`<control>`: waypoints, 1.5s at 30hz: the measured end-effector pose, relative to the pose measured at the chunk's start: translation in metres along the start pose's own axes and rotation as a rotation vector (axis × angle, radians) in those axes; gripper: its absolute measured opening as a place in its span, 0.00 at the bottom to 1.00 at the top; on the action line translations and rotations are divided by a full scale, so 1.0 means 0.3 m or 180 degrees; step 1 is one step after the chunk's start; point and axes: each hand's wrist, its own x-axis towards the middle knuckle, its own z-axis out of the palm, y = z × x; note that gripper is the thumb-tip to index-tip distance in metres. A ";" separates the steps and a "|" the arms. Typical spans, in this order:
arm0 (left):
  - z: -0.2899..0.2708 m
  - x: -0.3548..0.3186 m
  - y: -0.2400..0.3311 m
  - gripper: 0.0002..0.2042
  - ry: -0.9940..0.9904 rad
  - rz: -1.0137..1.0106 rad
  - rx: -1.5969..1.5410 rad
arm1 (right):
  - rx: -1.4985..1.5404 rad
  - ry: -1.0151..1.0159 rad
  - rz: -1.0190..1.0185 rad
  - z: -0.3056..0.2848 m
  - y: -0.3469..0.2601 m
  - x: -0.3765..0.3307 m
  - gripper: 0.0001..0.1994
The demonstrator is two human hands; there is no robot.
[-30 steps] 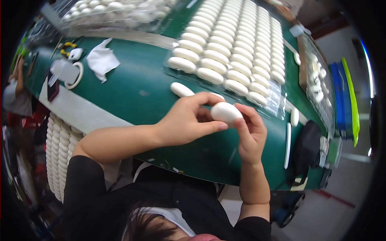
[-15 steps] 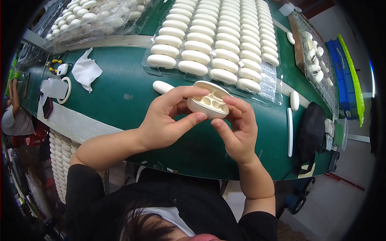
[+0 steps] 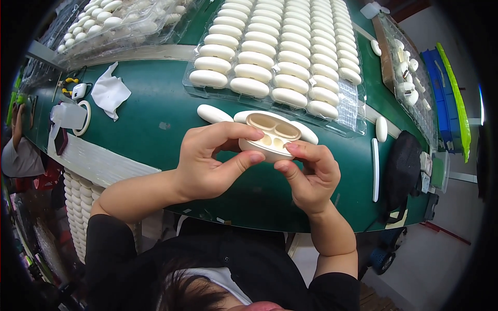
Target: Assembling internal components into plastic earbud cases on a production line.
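Between my two hands is an oval cream-white earbud charging case (image 3: 267, 150), its lid raised so the hollows inside show. My left hand (image 3: 212, 159) pinches its left end with thumb and index finger. The right end sits between the thumb and fingers of my right hand (image 3: 313, 179). Just beyond the case, closed white cases lie on the green table, one at the left (image 3: 213, 113) and another partly hidden behind the lid (image 3: 306, 132).
A clear tray (image 3: 353, 111) with rows of closed cases fills the back middle. Another stack of cases (image 3: 111, 23) stands far left. A white cloth (image 3: 110, 92) lies at left. On the right are a thin white strip (image 3: 375, 170), a black bag (image 3: 402, 168) and a parts tray (image 3: 410, 78).
The open case has tilted and dropped slightly, with its lid now facing me more fully. My right hand has shifted a little right and down. More closed cases show behind it.
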 end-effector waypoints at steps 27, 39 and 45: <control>0.016 0.013 -0.011 0.30 -0.0168 -0.1311 -0.0794 | 0.1177 -0.0485 0.1328 -0.012 -0.006 0.026 0.35; 0.007 0.013 -0.003 0.18 0.0061 -0.1423 -0.1140 | 0.0083 -0.0361 0.0803 0.027 -0.007 0.029 0.25; 0.022 0.011 -0.041 0.17 0.0040 -0.1362 -0.1405 | 0.0317 -0.0223 0.0882 0.017 0.025 0.035 0.25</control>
